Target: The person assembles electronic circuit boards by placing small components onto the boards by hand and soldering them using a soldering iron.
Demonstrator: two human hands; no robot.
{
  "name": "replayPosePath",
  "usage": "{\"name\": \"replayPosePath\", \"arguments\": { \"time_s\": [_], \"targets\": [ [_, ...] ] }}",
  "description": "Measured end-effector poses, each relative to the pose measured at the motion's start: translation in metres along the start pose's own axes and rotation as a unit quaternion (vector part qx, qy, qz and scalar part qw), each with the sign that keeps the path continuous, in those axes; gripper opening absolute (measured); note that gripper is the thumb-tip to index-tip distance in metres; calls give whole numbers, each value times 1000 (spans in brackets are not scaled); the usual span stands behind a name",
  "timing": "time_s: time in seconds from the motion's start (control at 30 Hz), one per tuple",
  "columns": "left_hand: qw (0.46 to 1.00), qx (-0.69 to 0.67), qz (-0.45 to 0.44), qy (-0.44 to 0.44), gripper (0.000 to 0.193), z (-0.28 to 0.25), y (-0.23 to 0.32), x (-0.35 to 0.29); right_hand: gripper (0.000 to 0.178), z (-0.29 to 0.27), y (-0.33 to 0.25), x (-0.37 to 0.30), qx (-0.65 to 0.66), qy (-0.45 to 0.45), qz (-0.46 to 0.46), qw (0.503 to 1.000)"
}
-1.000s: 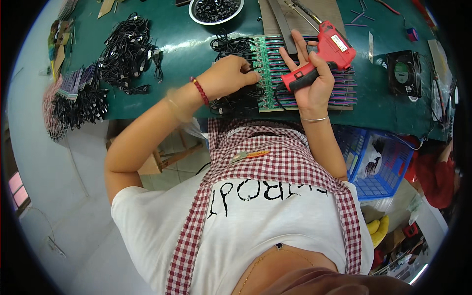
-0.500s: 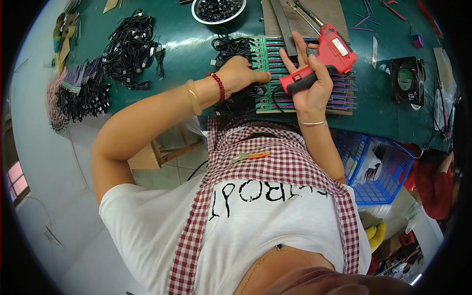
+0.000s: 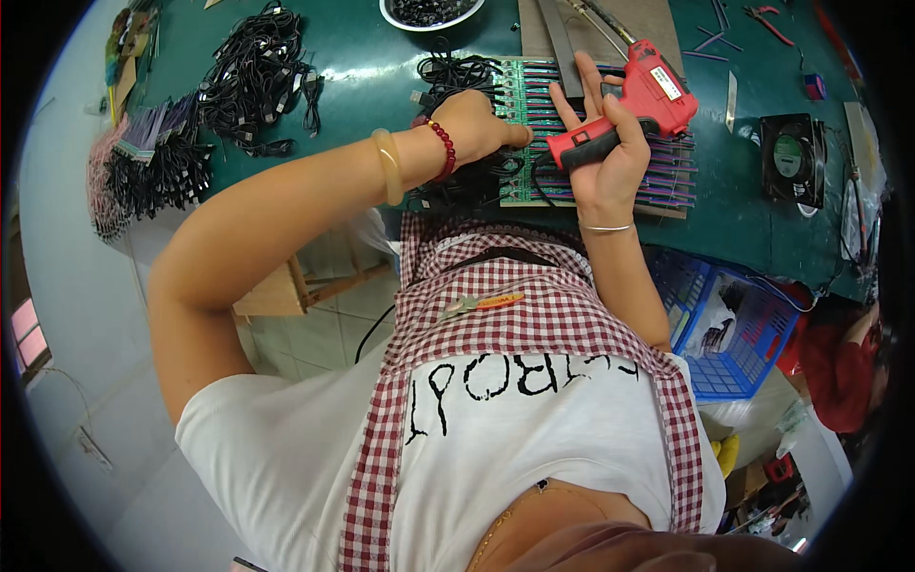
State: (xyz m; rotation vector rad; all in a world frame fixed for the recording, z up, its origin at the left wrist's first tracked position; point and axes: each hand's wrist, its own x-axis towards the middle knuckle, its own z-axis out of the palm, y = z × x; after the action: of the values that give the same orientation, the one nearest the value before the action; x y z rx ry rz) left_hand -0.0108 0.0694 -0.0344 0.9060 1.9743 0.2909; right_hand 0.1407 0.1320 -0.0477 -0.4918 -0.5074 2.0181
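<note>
My right hand (image 3: 602,157) is wrapped around the black-and-red grip of a red glue gun (image 3: 637,103), thumb and lower fingers closed on the handle while my index and middle fingers stretch straight up along its left side; the gun's body tilts up and to the right above my palm. It hovers over the green board (image 3: 534,133) lined with rows of purple and green strips, which lies flat on the green table (image 3: 362,86) right in front of my apron (image 3: 534,315). My left hand (image 3: 478,126) rests on the left part of that board, fingers curled down with the fingertips pressing near its middle rows; I think they pinch something small there, but the view is too coarse for me to be sure. A tangle of black cables (image 3: 456,76) lies just above and under that hand, spilling off the board's left edge. Farther left on the table sit bigger heaps of black cables (image 3: 257,81), and a bundle of pale purple ones (image 3: 143,133) near the table's end. A white bowl (image 3: 431,11) of dark small parts stands at the top edge, well above the board. To the right of the board, apart from it, a small black fan (image 3: 789,157) lies flat on the table. Below the table's edge on my right hangs a blue plastic basket (image 3: 734,324).
</note>
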Motion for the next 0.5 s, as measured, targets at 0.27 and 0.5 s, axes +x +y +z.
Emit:
{"name": "replayPosePath", "arguments": {
  "time_s": [0.27,0.5],
  "targets": [
    [1000,-4,-2,-5,57,0,-1,2,27,2,0,2,-3,6,-1,1000],
    [987,-139,63,-46,48,-3,-7,2,26,2,-1,2,6,4,-1,1000]
  ]
}}
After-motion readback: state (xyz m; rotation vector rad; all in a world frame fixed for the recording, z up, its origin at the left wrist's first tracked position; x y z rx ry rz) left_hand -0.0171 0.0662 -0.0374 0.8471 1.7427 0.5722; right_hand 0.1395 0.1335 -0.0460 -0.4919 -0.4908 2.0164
